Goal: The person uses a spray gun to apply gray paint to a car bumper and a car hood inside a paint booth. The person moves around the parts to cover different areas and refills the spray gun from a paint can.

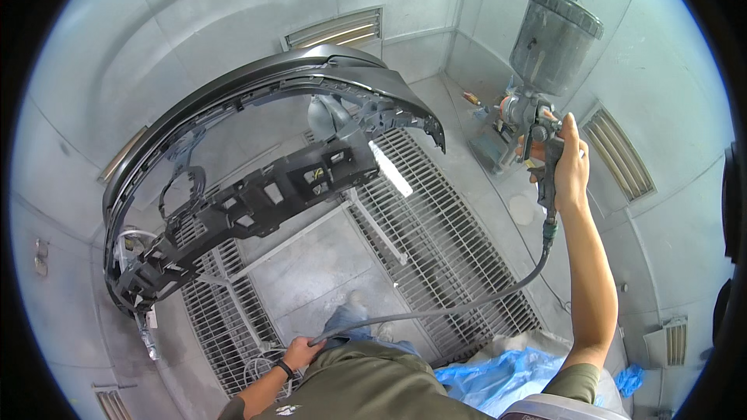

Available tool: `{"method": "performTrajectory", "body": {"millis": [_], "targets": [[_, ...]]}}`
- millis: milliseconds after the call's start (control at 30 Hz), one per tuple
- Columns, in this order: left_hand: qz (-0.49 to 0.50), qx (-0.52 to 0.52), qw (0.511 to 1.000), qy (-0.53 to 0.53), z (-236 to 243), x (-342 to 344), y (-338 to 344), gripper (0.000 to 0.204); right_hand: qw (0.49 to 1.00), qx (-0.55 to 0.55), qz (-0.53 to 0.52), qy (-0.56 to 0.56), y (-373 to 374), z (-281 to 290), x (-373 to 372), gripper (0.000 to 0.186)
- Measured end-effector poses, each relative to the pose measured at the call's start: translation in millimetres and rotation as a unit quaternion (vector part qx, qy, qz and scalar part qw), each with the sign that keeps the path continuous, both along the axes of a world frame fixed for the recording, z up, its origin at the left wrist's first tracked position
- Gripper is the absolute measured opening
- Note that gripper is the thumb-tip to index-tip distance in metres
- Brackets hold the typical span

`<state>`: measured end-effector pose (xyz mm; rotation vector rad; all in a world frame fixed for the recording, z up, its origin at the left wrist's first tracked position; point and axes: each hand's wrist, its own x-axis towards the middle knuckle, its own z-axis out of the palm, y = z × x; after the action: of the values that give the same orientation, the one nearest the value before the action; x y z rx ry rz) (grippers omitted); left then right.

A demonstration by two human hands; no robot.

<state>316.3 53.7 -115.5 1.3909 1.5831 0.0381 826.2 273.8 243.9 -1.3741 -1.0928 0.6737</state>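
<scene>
Right hand at three o'clock, grip closed round spray gun, left hand at seven, grip curled round its hose, black bumper at nine o'clock

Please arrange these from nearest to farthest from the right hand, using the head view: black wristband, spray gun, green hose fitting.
1. Spray gun: held in the right hand.
2. Green hose fitting: just below that hand in the picture.
3. Black wristband: farthest, at the picture's lower left.
</scene>
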Motion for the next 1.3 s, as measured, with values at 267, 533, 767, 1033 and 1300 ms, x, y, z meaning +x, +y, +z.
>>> {"method": "performTrajectory", "body": {"millis": [267, 533, 767, 1033, 1300], "targets": [[0.032, 0.071, 0.988, -0.132, -5.5, 100.4, 72.4, 0.034, 0.991, -0.059, 0.102, -0.056, 146.7, -0.5, 4.0, 0.053], [0.188, 0.051, 0.969, -0.154, 25.6, 168.3, 95.2, 0.047, 0.956, -0.136, 0.206, -0.159, 325.6, 1.9, -42.4, 0.058], [0.394, -0.059, 0.881, -0.255, 59.5, 248.2, 79.7, 0.051, 0.927, -0.085, 0.328, -0.159, 474.3, -15.8, -136.2, 0.057], [0.522, 0.020, 0.801, -0.292, 112.2, 442.7, 132.8, 0.052, 0.868, -0.065, 0.488, -0.074, 572.8, -30.4, -194.2, 0.063], [0.675, -0.020, 0.661, -0.328, 116.8, 533.8, 154.9, 0.053, 0.877, -0.095, 0.471, -0.020, 630.9, -87.0, -121.1, 0.058]]}}
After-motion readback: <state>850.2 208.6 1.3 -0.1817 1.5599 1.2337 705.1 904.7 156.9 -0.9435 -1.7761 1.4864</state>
